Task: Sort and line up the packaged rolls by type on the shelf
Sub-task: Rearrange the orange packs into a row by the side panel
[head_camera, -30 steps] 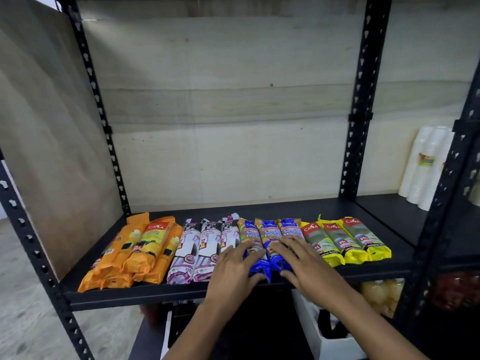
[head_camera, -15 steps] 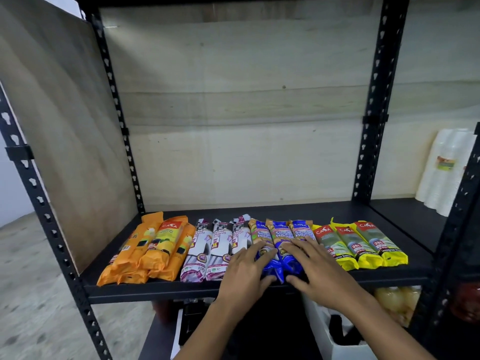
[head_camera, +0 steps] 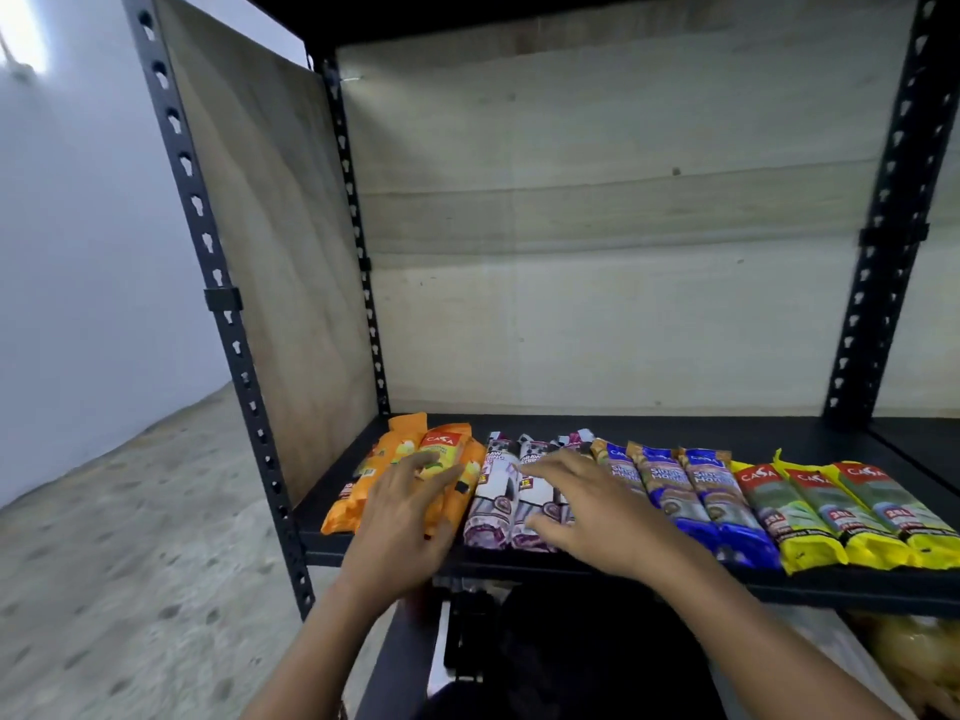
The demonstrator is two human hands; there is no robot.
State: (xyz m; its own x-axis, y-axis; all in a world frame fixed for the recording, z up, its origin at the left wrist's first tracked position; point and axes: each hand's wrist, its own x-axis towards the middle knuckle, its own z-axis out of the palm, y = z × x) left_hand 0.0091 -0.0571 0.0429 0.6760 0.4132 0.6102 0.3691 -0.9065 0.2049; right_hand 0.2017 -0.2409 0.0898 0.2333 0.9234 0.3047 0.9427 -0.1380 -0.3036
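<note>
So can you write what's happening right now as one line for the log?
step: lining up rolls | left hand: flat on orange rolls | right hand: flat on purple rolls | blue rolls, yellow rolls: in rows on shelf

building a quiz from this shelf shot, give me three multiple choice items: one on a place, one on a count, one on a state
1. Which rolls sit at the row's left end?
A. blue B. orange C. yellow
2. How many blue rolls are there?
A. three B. one C. six
3. How are the hands?
A. fists around rolls B. off the shelf C. flat, fingers spread

Key: 1 B, the orange rolls lie beside the wooden side panel. 2 A, three blue rolls lie side by side. 3 C, the left hand rests on the orange rolls and the right hand on the purple-white rolls, neither with a closed grip.
</note>
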